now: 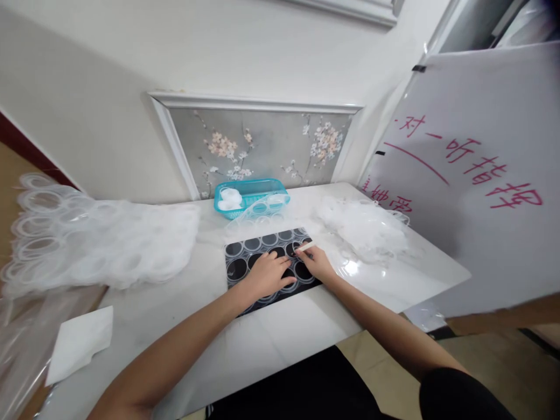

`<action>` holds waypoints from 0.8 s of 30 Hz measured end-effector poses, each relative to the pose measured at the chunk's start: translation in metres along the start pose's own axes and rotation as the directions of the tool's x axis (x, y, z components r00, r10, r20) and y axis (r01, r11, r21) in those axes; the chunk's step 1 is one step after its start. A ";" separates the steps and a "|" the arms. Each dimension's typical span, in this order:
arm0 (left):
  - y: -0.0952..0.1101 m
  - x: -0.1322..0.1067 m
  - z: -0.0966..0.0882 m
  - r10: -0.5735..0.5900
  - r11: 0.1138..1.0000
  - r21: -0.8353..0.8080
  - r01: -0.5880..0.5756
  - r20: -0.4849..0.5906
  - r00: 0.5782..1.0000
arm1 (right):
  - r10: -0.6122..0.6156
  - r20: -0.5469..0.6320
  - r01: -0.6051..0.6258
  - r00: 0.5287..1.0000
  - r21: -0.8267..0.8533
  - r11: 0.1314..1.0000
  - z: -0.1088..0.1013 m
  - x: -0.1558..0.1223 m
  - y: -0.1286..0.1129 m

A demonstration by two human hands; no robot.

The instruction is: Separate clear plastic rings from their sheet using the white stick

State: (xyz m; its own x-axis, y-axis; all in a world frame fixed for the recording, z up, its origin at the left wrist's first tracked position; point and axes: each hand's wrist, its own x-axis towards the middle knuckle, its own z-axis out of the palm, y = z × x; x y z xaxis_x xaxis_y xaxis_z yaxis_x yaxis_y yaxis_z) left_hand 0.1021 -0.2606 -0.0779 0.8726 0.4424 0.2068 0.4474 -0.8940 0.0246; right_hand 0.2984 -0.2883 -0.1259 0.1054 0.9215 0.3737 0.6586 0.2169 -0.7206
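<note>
A black mat (245, 256) lies on the white table, covered by a clear plastic sheet of round rings. My left hand (268, 274) rests flat on the sheet with its fingers spread over the rings. Just to its right, my right hand (315, 261) is closed around a small pale stick-like tool (303, 247), its tip touching the sheet near the mat's far right corner.
A turquoise basket (262, 188) with clear round pieces stands at the back against the floral wall panel. Stacked ring sheets (87, 245) pile up at the left, loose clear plastic scraps (363, 224) at the right. A whiteboard (481, 192) with red writing leans on the right. White paper (79, 341) lies front left.
</note>
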 end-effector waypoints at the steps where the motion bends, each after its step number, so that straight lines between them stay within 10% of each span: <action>1: 0.001 0.001 0.005 0.004 1.000 0.008 -0.005 0.010 1.000 | 0.029 0.005 -0.029 1.000 0.031 0.999 0.002 -0.002 0.000; 18: 0.005 0.003 0.013 -0.020 0.999 0.030 0.018 0.074 0.997 | -0.098 0.067 0.100 0.993 -0.021 0.995 -0.001 0.006 -0.001; 24: 0.004 0.003 0.013 -0.007 0.999 0.042 0.004 0.072 0.997 | -0.163 0.114 0.190 0.980 -0.285 0.940 0.000 -0.004 -0.010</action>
State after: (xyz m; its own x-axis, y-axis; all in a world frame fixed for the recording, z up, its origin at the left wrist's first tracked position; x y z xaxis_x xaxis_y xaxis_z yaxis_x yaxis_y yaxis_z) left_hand 0.1090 -0.2620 -0.0895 0.8812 0.4526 0.1361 0.4587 -0.8885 -0.0153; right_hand 0.2910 -0.2942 -0.1199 -0.0892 0.9046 0.4169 0.8512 0.2866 -0.4396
